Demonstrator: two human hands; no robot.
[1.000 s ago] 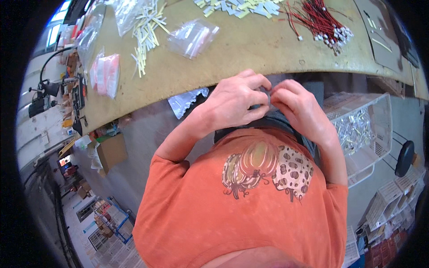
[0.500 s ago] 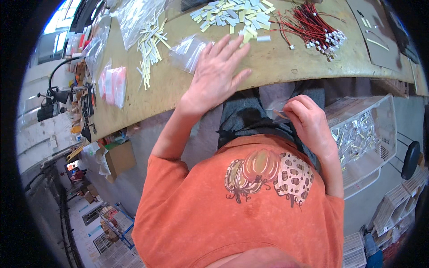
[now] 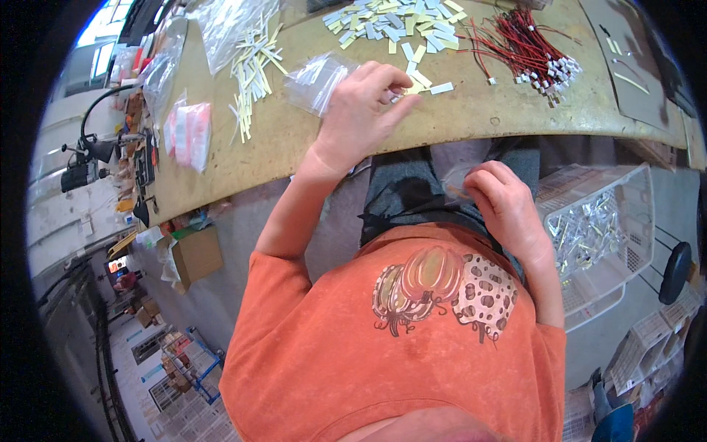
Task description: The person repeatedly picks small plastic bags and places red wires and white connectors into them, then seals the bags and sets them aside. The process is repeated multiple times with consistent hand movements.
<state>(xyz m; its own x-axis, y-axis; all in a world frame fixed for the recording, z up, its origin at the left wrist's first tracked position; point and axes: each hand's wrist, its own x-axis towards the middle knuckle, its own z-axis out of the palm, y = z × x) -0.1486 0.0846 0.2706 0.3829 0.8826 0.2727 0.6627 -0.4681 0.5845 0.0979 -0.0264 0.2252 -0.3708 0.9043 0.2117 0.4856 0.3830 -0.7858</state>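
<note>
My left hand (image 3: 364, 107) is over the table, its fingers curled in and the thumb close to them. Whatever is beneath the fingertips is mostly hidden. Small pale yellow and white strips (image 3: 418, 79) lie right by those fingertips, at the near end of a larger heap of flat rectangular pieces (image 3: 398, 22). Beside the left wrist is a stack of clear plastic bags (image 3: 313, 82). Over my lap, my right hand (image 3: 504, 199) pinches a small clear plastic bag (image 3: 456, 184), whose contents are hard to make out.
Red and black wires with white connectors (image 3: 545, 66) lie in a bundle at right. Long thin strips (image 3: 256, 70) and pink bags (image 3: 189, 136) are at left. Beside my right arm, a white plastic basket (image 3: 639, 214) holds many filled bags. The table's near edge curves before me.
My left hand's fingers have gone from stretched flat over the strips to curled, and a few strips now lie spread nearer me. My right hand stays over my lap with the bag.
</note>
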